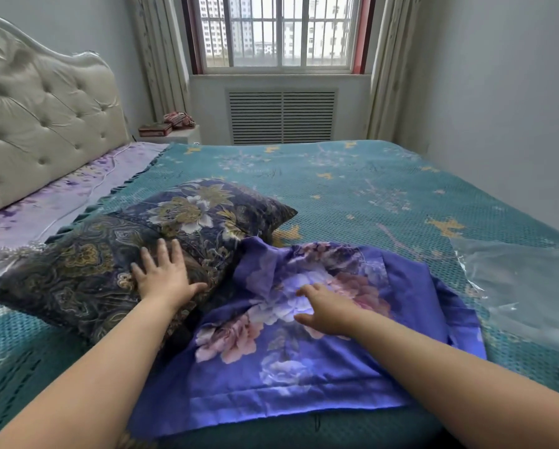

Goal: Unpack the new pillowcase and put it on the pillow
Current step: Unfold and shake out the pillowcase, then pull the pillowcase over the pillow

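Pillowcase out of its wrapper, pillow about to be sleeved.

The new pillowcase (291,335) lies spread and rumpled on the bed (369,189) at about 6 o'clock, its upper left corner lapping against the pillow (135,251) at 9 o'clock; the empty clear wrapper (518,286) sits at 3 o'clock. The left hand (166,277) rests flat on the pillow, fingers spread, grip released. The right hand (328,311) hovers on or just over the pillowcase with loosely curled fingers; blur makes it hard to say, but it seems to hold nothing. Unpacking looks done. Next, I judge, the case's open end must be found and held wide, then the pillow fed in corner first.
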Available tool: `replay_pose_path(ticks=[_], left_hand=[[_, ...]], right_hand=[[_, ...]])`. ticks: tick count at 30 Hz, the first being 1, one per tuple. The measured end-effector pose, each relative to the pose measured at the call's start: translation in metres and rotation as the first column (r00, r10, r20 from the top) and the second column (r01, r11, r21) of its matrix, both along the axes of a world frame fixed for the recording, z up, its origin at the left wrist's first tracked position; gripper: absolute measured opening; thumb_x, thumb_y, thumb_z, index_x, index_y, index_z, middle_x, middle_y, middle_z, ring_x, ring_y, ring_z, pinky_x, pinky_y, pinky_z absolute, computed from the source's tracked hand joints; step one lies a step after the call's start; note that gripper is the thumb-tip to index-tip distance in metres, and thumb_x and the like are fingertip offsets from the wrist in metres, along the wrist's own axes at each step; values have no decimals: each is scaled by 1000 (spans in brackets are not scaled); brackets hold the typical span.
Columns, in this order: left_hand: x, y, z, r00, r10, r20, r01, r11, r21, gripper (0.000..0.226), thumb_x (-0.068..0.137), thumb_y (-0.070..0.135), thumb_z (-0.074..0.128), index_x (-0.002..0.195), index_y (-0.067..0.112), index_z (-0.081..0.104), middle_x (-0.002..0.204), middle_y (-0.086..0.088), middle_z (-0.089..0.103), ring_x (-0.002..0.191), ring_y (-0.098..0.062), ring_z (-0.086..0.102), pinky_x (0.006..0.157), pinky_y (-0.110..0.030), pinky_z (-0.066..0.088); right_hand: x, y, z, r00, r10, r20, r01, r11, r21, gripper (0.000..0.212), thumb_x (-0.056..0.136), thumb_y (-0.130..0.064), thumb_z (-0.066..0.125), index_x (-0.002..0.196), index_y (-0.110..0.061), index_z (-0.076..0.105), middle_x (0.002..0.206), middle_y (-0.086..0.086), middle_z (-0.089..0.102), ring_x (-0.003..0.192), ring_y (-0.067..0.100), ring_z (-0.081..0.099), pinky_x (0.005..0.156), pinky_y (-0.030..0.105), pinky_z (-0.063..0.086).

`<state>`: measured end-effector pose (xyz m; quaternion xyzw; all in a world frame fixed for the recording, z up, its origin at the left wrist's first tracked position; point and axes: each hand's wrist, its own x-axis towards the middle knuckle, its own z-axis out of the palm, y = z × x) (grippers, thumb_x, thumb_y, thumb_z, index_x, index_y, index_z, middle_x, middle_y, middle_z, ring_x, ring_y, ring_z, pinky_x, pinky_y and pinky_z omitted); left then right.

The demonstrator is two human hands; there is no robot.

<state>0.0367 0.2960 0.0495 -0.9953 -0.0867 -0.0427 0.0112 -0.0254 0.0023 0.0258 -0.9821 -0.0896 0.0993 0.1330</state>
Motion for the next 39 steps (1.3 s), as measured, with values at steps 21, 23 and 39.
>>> replay_pose_path(ticks=[21,23,39], left_hand=[[38,79,24,847,189,497,-59,962,-267,23,80,-5,47,99,1,58,94,-20,61,97,-37,50,58,-37,35],[39,75,19,843,183,507,-47,962,-269,31,80,-5,48,108,2,59,97,-19,63,101,-36,51,59,-37,37],[45,83,16,852,132,507,-16,974,-227,32,80,-5,46,108,5,59,95,-16,64,99,-34,52,59,-36,36]], right_hand=[[147,109,-15,917,-347,-196,392,874,286,80,86,-38,62,144,-4,20,133,20,50,119,35,52,98,41,42],[147,116,-19,950,-287,-122,310,907,284,75,89,-38,57,147,-16,16,138,16,45,124,34,48,99,41,41],[150,148,-16,992,127,22,-129,977,169,66,92,-33,53,147,-9,25,159,12,2,138,32,32,110,37,33]])
